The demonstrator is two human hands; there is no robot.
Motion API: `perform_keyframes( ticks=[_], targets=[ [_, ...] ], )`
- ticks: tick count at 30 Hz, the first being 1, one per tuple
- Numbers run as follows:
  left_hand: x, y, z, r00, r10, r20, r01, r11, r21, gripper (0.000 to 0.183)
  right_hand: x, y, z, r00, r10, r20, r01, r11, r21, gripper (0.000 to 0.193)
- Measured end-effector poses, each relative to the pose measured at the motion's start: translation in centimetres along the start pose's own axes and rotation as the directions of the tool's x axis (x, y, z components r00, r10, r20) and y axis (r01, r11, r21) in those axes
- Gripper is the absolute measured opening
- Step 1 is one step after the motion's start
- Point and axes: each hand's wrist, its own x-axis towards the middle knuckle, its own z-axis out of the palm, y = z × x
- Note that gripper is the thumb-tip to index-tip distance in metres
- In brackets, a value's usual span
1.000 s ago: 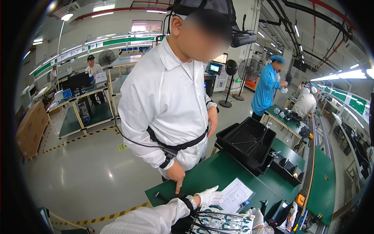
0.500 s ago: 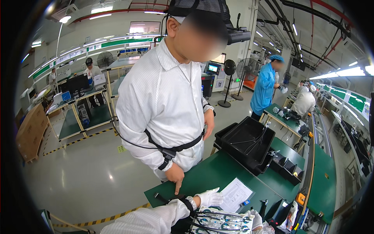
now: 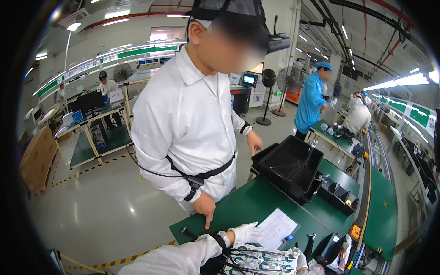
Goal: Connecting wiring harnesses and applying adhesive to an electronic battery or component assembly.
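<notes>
My left hand (image 3: 246, 233) wears a white glove, its fingers stretched out flat beside a printed sheet (image 3: 277, 228). It holds nothing. Just in front of it, at the lower edge, lies a pale tray-like block (image 3: 263, 259) with rows of metal and teal fittings, and black cables (image 3: 233, 266) run across its left side. My right hand (image 3: 301, 260), gloved in white, is by the block's right edge; its fingers are mostly hidden, so their grip cannot be made out. A co-worker's bare hand (image 3: 206, 208) points a finger down at the bench near my left wrist.
The co-worker in white (image 3: 192, 101) stands across the green bench (image 3: 238, 201). Stacked black bins (image 3: 293, 165) holding cables stand at the far right, beside small black part boxes (image 3: 338, 196). A dark-handled tool (image 3: 310, 245) and a blue small item (image 3: 288, 238) lie right of the sheet.
The co-worker's other hand has moved out from the waist toward the black bins, a finger extended downward. The pointing hand and my own hands stay in nearly the same place.
</notes>
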Motion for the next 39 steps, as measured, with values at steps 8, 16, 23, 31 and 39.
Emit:
perform_keyframes(
  ticks=[8,16,23,31,39],
  targets=[
    [-0.1,4.4,-4.7,0.948,0.061,0.314,-0.228,0.817,0.529,0.024,-0.6,0.8,2.1,0.894,-0.356,-0.273,-0.042,0.54,-0.841,0.028],
    [-0.1,3.2,1.4,0.917,0.395,0.06,0.22,-0.624,0.75,0.092,-1.7,-0.5,8.7,0.789,-0.582,-0.198,-0.456,-0.337,-0.824,0.053],
    [3.4,0.7,3.0,0.833,0.321,0.45,-0.076,-0.74,0.669,0.057,-0.5,-2.0,8.5,0.686,-0.607,-0.401,-0.588,-0.137,-0.797,0.035],
    [7.2,5.3,1.5,0.919,0.155,0.363,-0.385,0.148,0.911,0.038,1.2,-11.9,8.8,0.839,-0.523,-0.15,0.473,0.837,-0.274,0.033],
    [-2.4,6.7,9.3,0.957,0.256,-0.135,-0.234,0.959,0.16,0.042,-3.5,-12.1,10.1,0.968,-0.195,-0.155,0.212,0.972,0.101,0.017]
  ],
)
